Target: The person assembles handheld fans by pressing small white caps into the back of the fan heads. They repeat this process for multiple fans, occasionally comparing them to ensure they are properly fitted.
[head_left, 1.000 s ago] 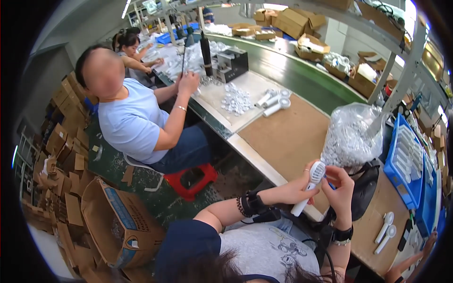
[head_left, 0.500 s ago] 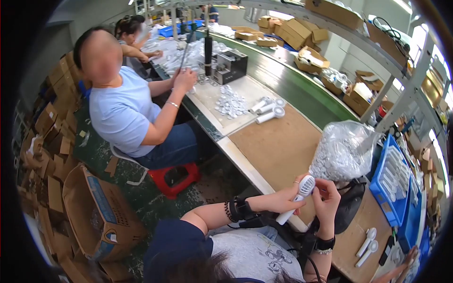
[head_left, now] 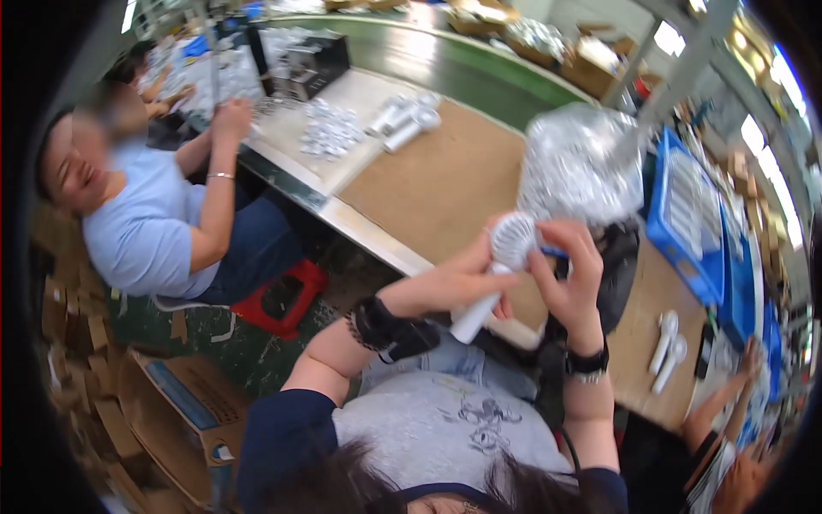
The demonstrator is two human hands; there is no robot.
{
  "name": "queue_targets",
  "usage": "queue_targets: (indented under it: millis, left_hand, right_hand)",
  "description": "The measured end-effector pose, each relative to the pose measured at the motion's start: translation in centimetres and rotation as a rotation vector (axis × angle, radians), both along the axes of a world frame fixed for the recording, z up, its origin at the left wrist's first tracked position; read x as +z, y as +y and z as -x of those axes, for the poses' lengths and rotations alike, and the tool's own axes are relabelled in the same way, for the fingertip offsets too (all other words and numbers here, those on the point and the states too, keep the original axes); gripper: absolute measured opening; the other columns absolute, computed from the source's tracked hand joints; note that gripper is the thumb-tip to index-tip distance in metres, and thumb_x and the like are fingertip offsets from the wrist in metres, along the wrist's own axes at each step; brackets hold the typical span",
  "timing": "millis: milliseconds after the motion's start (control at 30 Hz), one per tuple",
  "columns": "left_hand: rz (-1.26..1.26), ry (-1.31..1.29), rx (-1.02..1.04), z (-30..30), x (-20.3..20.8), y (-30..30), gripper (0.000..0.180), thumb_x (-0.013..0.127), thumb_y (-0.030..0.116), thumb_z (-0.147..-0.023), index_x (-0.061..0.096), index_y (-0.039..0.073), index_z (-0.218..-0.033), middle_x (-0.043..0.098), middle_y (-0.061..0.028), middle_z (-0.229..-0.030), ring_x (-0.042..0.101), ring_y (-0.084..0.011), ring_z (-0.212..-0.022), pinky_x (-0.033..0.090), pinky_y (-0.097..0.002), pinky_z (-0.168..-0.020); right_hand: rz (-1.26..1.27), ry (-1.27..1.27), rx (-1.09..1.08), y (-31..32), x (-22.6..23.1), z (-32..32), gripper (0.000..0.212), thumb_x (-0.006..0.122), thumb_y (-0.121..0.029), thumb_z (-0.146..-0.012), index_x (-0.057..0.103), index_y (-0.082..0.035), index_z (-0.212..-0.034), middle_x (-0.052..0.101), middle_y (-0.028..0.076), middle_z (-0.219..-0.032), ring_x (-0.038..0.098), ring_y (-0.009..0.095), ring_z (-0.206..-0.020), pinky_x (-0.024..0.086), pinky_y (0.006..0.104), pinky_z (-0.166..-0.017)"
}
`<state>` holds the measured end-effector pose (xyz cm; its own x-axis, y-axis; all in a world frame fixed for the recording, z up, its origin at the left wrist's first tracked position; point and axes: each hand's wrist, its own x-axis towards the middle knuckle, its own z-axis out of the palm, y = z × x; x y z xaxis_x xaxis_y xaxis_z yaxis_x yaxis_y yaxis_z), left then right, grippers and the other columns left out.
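A white handheld fan (head_left: 514, 240) with a round slatted head is in my left hand (head_left: 458, 278), its handle slanting down toward my lap. The left fingers wrap around it just below the head. My right hand (head_left: 569, 270) is at the right rim of the fan head, thumb and bent forefinger against it. Whether a small part sits between those right fingertips is too blurred to tell. Behind the fan, a clear plastic bag (head_left: 582, 163) of small, shiny pale pieces rests on the table.
A brown board (head_left: 437, 184) covers the near tabletop. Beyond it lie several white fans (head_left: 407, 120) and a pile of white discs (head_left: 330, 130). Two fans (head_left: 666, 351) lie at right, near blue trays (head_left: 685, 214). A co-worker in light blue (head_left: 150, 223) sits at left; another person's arms (head_left: 728, 390) show lower right.
My view has shifted, so the table sits further left and higher. Both hands and the fan are raised closer to me; my right fingers have come against the fan head.
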<state>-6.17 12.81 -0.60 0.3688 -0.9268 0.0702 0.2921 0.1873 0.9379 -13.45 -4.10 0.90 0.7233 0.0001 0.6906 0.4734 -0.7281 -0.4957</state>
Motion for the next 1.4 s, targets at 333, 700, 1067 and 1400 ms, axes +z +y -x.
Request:
queue_targets:
  millis: [333, 700, 1067, 1400]
  left_hand:
    - [0.077, 0.104, -0.068, -0.9, 0.8, -1.6, 0.053, 0.041, 0.015, -0.091, 0.01, 0.007, -0.134, 0.05, -0.0169, -0.107, 0.06, -0.0169, -0.06, 0.047, -0.0211, -0.046]
    - [-0.04, 0.374, -0.107, -4.2, 0.6, -4.7, 0.053, 0.044, 0.028, -0.089, 0.02, 0.007, -0.131, 0.053, -0.0156, -0.089, 0.054, -0.0174, -0.045, 0.04, -0.0213, -0.034]
    - [-0.145, 0.509, -0.399, -5.8, 2.0, -12.2, 0.042, 0.043, 0.019, -0.089, 0.019, 0.009, -0.123, 0.054, -0.015, -0.09, 0.057, -0.0179, -0.048, 0.043, -0.0232, -0.036]
    - [-0.164, 0.645, -0.393, -4.5, 3.2, -17.4, 0.053, 0.047, 0.008, -0.085, 0.014, 0.013, -0.126, 0.049, -0.012, -0.092, 0.057, -0.0172, -0.052, 0.046, -0.025, -0.042]
  right_hand:
    - [-0.088, -0.157, 0.035, -2.4, -0.5, -0.1, 0.036, 0.058, -0.001, -0.07, 0.053, 0.002, -0.106, 0.055, 0.016, -0.101, 0.055, 0.027, -0.09, 0.043, 0.0338, -0.08]
    - [-0.132, 0.029, 0.193, -4.9, 0.7, -3.9, 0.038, 0.057, -0.006, -0.07, 0.053, 0.001, -0.107, 0.05, 0.018, -0.11, 0.052, 0.026, -0.097, 0.042, 0.0342, -0.084]
    - [-0.505, -0.12, 0.186, -10.0, -0.7, -4.1, 0.036, 0.044, -0.007, -0.077, 0.044, 0.001, -0.112, 0.053, 0.013, -0.092, 0.052, 0.02, -0.075, 0.044, 0.0296, -0.066]
    - [-0.235, -0.339, -0.073, -13.5, 0.2, -4.3, 0.023, 0.043, -0.014, -0.077, 0.043, -0.003, -0.097, 0.051, 0.011, -0.064, 0.044, 0.019, -0.062, 0.039, 0.0322, -0.061]
